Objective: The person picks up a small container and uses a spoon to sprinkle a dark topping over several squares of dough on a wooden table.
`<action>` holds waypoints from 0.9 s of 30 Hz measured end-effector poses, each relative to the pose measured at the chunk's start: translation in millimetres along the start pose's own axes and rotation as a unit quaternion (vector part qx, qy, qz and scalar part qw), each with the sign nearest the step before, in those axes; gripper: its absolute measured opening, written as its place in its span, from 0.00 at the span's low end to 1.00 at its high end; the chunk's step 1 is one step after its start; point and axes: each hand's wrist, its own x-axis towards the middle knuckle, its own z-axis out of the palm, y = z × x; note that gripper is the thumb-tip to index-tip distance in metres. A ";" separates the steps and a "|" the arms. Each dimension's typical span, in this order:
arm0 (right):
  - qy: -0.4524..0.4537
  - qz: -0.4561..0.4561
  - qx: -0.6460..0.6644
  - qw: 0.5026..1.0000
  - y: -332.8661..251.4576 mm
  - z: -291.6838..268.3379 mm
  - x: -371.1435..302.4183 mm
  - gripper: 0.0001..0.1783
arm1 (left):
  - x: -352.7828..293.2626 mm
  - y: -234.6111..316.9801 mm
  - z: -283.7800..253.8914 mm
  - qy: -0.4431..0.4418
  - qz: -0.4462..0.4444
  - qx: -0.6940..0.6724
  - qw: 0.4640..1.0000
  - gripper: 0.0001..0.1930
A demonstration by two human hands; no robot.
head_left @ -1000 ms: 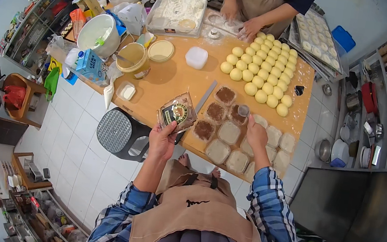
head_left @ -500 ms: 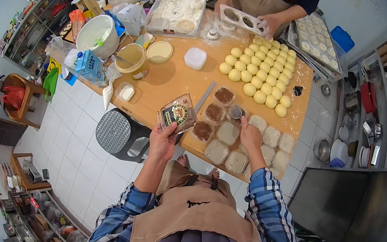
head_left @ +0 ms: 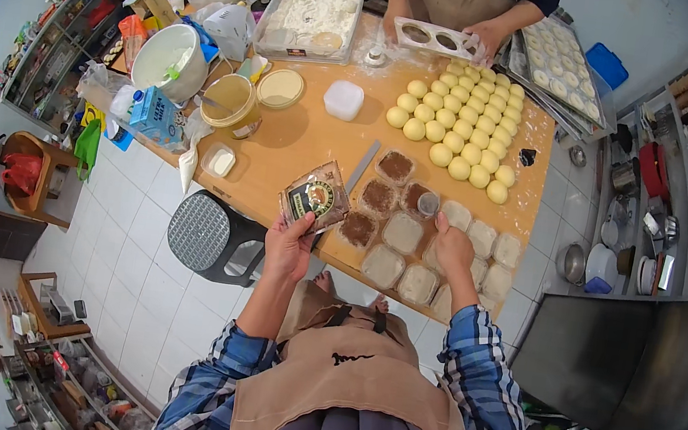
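My left hand [head_left: 289, 249] grips the lower edge of a brown foil packet [head_left: 311, 200] with a round emblem, held above the table's front edge. Between the fingers of my right hand [head_left: 455, 250] is a small round sieve [head_left: 428, 203], over the right part of a tub [head_left: 414, 195] dusted with brown powder. Several more square tubs stand in rows around it. Those on the left, such as this brown-dusted tub [head_left: 378, 198], hold brown powder; the others, like this pale tub [head_left: 402, 233], show none.
Rows of pale yellow dough balls [head_left: 464, 132] lie beyond the tubs. A flour-filled box [head_left: 310, 21], yellow bucket [head_left: 232, 107] and metal ruler [head_left: 363, 167] are on the table [head_left: 299, 156]. Opposite, a co-worker's hands hold a white mould [head_left: 439, 40]. A black stool [head_left: 205, 235] stands at front left.
The sieve has shifted right across its tub, and brown powder now shows in that tub. My right hand moved slightly right with it; my left hand still holds the packet.
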 end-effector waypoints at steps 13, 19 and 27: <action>-0.014 -0.012 0.132 0.991 7.1 -4.3 -14.1 0.39 | 6.0 -19.3 19.2 -0.046 -0.015 0.017 0.999 0.12; -0.007 -0.084 0.109 0.991 -4.1 -7.5 -41.6 0.37 | 8.9 -31.2 34.5 -0.055 -0.021 0.053 0.997 0.12; -0.070 -0.030 0.116 0.990 11.3 5.8 -43.2 0.38 | 11.2 -43.8 37.3 -0.054 -0.034 0.091 0.994 0.13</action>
